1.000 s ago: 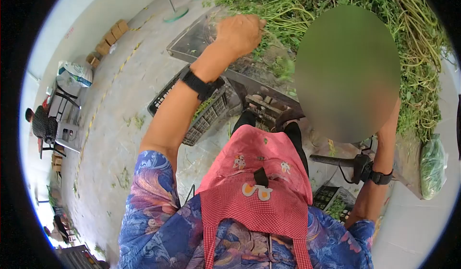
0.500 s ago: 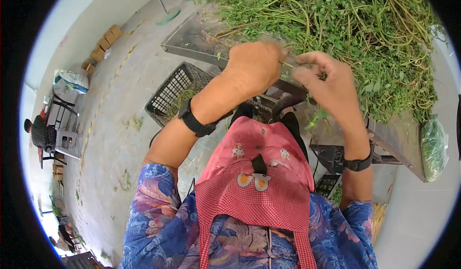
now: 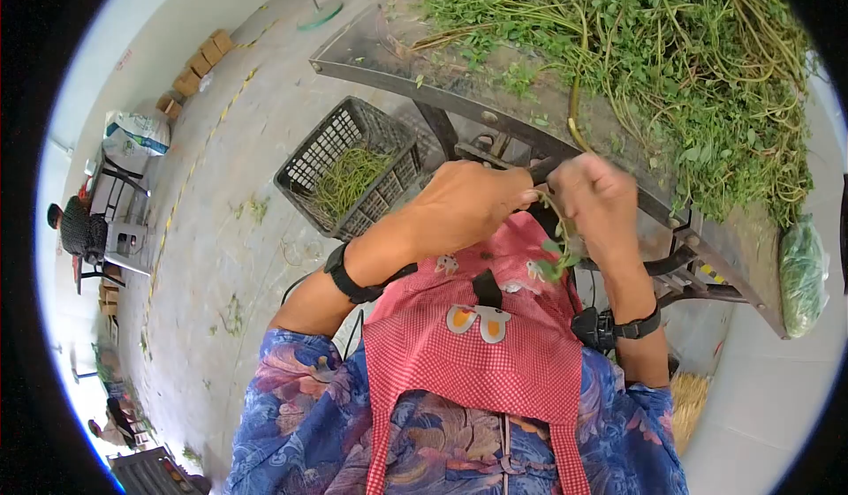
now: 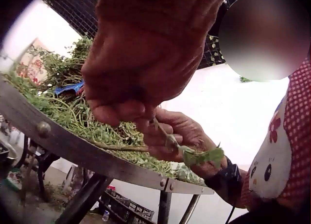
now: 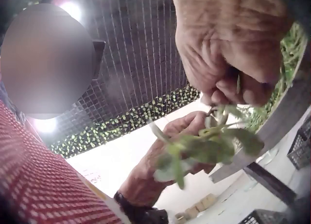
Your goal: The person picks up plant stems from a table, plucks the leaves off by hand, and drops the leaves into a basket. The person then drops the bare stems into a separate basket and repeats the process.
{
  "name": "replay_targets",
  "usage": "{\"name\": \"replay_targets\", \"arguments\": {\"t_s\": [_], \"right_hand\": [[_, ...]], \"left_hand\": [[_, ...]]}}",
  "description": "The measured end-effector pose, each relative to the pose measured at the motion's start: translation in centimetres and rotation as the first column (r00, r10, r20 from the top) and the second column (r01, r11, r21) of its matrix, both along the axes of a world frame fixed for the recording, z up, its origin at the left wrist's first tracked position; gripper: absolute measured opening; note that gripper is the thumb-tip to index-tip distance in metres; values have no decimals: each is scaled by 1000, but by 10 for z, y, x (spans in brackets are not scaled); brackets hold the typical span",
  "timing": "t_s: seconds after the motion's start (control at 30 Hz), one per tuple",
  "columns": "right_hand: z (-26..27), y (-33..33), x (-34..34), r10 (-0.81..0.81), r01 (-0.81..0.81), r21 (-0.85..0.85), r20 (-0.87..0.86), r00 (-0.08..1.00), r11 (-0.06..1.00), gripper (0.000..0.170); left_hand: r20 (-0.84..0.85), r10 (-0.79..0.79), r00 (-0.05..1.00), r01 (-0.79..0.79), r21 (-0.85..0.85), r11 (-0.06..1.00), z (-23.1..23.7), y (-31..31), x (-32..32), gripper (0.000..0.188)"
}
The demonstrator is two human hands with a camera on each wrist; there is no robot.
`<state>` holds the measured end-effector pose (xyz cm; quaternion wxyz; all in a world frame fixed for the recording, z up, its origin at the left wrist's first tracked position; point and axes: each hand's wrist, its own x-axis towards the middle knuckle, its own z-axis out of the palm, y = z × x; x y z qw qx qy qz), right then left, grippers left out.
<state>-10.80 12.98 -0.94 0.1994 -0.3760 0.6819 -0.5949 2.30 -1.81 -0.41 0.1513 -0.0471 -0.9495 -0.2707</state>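
In the head view the left hand (image 3: 473, 199) and the right hand (image 3: 601, 204) are close together above the apron, in front of the table's edge. Both pinch a thin green stem whose leafy end (image 3: 555, 265) hangs between them. From the plant pile, a thicker brownish stem (image 3: 574, 115) runs over the table edge to the right hand. The left wrist view shows the left hand (image 4: 146, 54) with curled fingers on the leafy sprig (image 4: 204, 157). Seen from the right wrist, the leaves (image 5: 209, 146) hang below the right hand (image 5: 233, 49); some fingertips are hidden.
A heap of leafy stems (image 3: 654, 62) covers much of the metal-edged table (image 3: 397, 75). On the floor at left stands a black crate (image 3: 305, 164) holding green stems (image 3: 353, 177). A wrapped green bundle (image 3: 802, 279) lies at the table's right end. Another person sits far left.
Both hands have come down and nearer the body from over the table edge, with the leafy stem between them. The crate of stems shows more fully, and a brownish stem now hangs over the edge.
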Motion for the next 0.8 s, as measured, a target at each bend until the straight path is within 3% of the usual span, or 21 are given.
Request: {"name": "replay_targets", "arguments": {"t_s": [0.03, 0.07, 0.1, 0.13, 0.17, 0.2, 0.27, 0.3, 0.37, 0.4, 0.43, 0.5, 0.53, 0.57, 0.63, 0.7, 0.77, 0.8], "right_hand": [[3, 3, -2, -5, 5, 1, 2, 1000, 1000, 25], [9, 7, -6, 42, 5, -172, 271, 962, 985, 25], [13, 10, -7, 132, 53, -335, 507, 852, 941, 25], [13, 11, -2, 141, 66, -362, 516, 845, 930, 24], [14, 13, 5, 136, 71, -358, 522, 842, 931, 24], [16, 15, 11, 114, 54, -306, 506, 855, 951, 24], [16, 22, 15, 107, 29, -262, 491, 865, 965, 24], [15, 27, 11, 106, 30, -259, 494, 863, 965, 24], [16, 38, 3, 216, -132, -216, 432, 876, 967, 24], [18, 43, 4, 281, -244, -143, 379, 882, 959, 23], [17, 42, 8, 277, -241, -142, 382, 882, 960, 23], [16, 36, 20, 227, -261, 82, 291, 929, 962, 23], [3, 32, 14, 242, -281, 99, 291, 926, 955, 26], [-6, 27, 12, 240, -280, 100, 296, 925, 955, 26], [-20, 15, 11, 185, -184, -57, 551, 814, 981, 27], [-25, 6, 14, 228, -192, -124, 571, 789, 974, 27], [-22, 0, 20, 224, -172, -152, 473, 852, 973, 26], [-40, -5, 15, 143, -121, -101, 254, 957, 988, 25]], "left_hand": [[-12, -13, 1000, 14, 145, 989, -1, 1, 3, 26], [-24, -23, 999, 29, 286, 958, -2, 1, 5, 29], [-20, -28, 999, 33, 287, 957, -5, 0, 6, 29], [28, 2, 1000, -17, 566, 824, -9, -2, 7, 31], [85, 17, 996, -78, 789, 610, -13, -2, 7, 33], [92, 12, 996, -80, 791, 607, -15, -2, 8, 33], [74, 39, 996, -84, 912, 401, -18, 0, 7, 33], [78, 38, 996, -87, 913, 399, -20, 0, 7, 33], [84, 41, 996, -92, 957, 275, -23, 0, 7, 32], [88, 38, 995, -95, 957, 275, -23, 2, 8, 32], [98, 40, 994, -104, 960, 258, -23, 3, 8, 33], [111, 37, 993, -117, 964, 239, -24, 6, 8, 33], [109, 14, 994, -109, 966, 234, -25, 8, 8, 33], [106, -7, 994, -102, 968, 229, -26, 9, 9, 33], [92, -70, 993, -80, 983, 167, -34, 14, 7, 32], [73, -129, 989, -60, 993, 101, -39, 20, 5, 32], [122, -119, 985, -115, 991, 66, -42, 29, 3, 32], [128, -95, 987, -114, 984, 139, -45, 31, 2, 31]]}}
